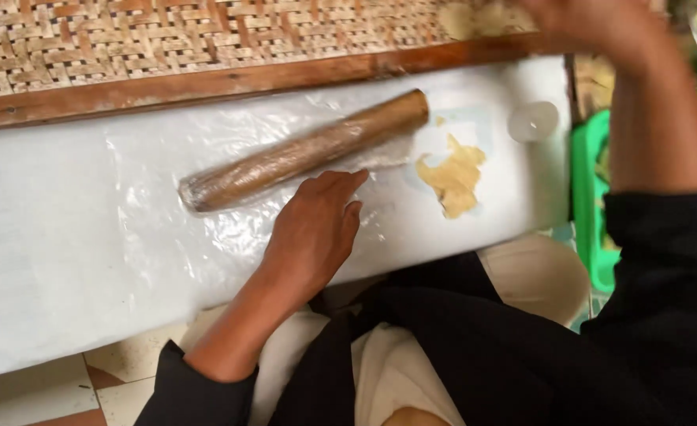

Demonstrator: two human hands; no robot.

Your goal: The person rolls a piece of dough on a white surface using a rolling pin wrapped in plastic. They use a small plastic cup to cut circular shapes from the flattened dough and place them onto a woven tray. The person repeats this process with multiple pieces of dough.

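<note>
Head view looks down on a white board [41, 260] laid across the person's lap, with a clear plastic sheet [175, 158] spread over its middle. On the sheet lies a wooden rolling pin [305, 150], its long axis slanting from near left to far right, the blunt near end pointing left and the far end close to the brown wooden rim [230, 83] of a woven tray [167, 35].

The left hand [313, 233] rests flat on the sheet just near of the pin, fingers together and stretched toward it, fingertips about touching its side; it grips nothing, and seems placed to steady the plastic.

The right hand [593, 24] is raised at the far right edge, blurred, so I cannot tell whether it is spread or closed.

A torn scrap of flattened dough [452, 180] lies right of the pin, and a small white cap [532, 121] sits beyond it.
</note>
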